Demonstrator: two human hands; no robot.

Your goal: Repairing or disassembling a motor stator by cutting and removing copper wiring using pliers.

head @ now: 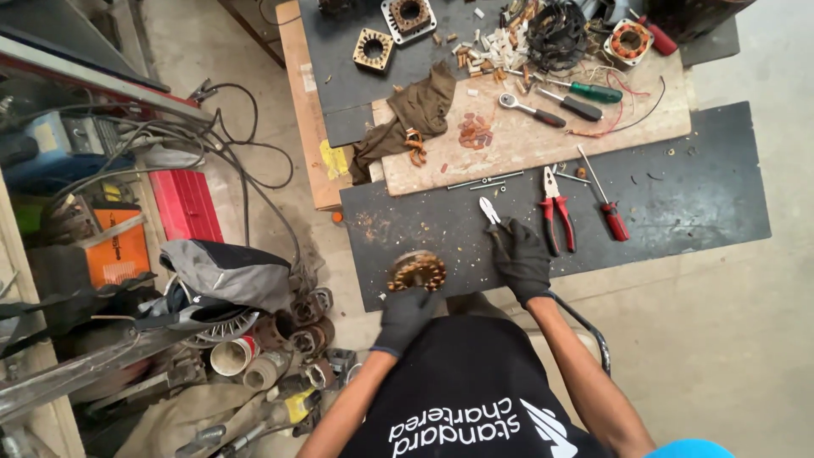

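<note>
Both my hands wear black gloves. My left hand (404, 317) rests at the near edge of the dark board (678, 195), just below a round motor stator with copper windings (416, 271), touching or almost touching it. My right hand (521, 259) grips the handles of small side cutters (490, 212), whose jaws point away from me on the board. Red-handled pliers (555, 212) lie just right of that hand, and a red screwdriver (605, 206) lies beyond them.
A wooden board (526, 140) behind holds a brown rag (415, 114), a ratchet (530, 110), screwdrivers (585, 95), stator cores (373, 48) and wire scraps. Cables, a red box (186, 203), tins and motor parts crowd the floor at left. Bare concrete lies to the right.
</note>
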